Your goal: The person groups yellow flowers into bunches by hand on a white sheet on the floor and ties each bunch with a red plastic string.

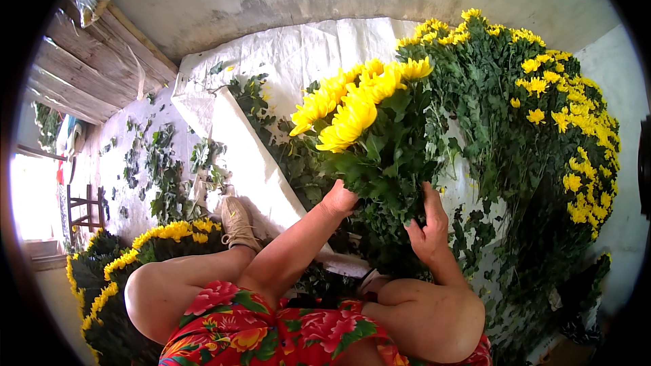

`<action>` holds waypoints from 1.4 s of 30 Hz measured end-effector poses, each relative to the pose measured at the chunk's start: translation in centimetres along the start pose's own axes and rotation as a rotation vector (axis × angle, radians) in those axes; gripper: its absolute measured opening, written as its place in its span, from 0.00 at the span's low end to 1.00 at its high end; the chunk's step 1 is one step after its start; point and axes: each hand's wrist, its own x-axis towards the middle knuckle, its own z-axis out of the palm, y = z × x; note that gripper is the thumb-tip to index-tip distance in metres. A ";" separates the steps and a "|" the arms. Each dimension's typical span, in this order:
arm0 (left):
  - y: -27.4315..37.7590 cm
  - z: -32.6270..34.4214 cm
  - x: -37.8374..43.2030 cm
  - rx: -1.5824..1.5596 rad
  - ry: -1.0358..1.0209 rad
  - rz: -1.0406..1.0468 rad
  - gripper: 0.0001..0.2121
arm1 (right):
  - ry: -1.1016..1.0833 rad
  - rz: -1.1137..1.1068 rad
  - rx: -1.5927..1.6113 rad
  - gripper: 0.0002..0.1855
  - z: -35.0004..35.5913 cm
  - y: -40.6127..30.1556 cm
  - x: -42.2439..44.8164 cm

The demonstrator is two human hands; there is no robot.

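Observation:
A bunch of yellow chrysanthemums [356, 107] with leafy green stems is held up in front of me, its blooms towards the upper left. My left hand [342, 198] grips the stems from the left, its fingers hidden behind the leaves. On the right side of the bunch is my right hand [430, 226], thumb and fingers spread around the foliage at its edge; whether it bears on the stems is unclear. The lower stems are lost in dark leaves between my legs.
A large heap of yellow chrysanthemums [508, 91] fills the right side by the wall. More bunches [122, 259] lie at lower left. Loose leaves [165, 173] litter the floor and white sheet [249, 132]. Wooden boards [91, 61] and a small stool [84, 208] stand left.

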 end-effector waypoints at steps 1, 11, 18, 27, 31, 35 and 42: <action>0.3 0.0 -0.3 -0.007 0.037 -0.064 0.29 | 0.013 -0.013 -0.018 0.40 -0.2 -0.2 -0.1; 1.5 5.9 -3.4 0.353 -0.038 0.138 0.21 | -0.119 -0.061 -0.241 0.43 -4.9 -4.7 -2.7; 18.0 20.5 -6.2 0.277 -0.130 0.570 0.24 | 0.140 -0.455 -0.569 0.44 -14.7 -21.0 -1.4; 35.7 44.7 -27.5 1.684 -0.250 0.960 0.24 | 0.543 -0.806 -0.145 0.13 -16.3 -38.7 -7.5; 31.5 43.3 -26.7 2.069 -0.247 0.878 0.31 | 0.532 -0.589 0.466 0.25 -7.2 -34.8 -11.1; 26.2 36.2 -27.4 2.230 -0.091 0.334 0.32 | -0.008 0.136 0.172 0.19 -4.2 -38.7 -16.9; 20.0 27.7 -27.7 2.225 -0.042 0.095 0.40 | -0.294 0.212 0.530 0.15 4.9 -28.8 -19.2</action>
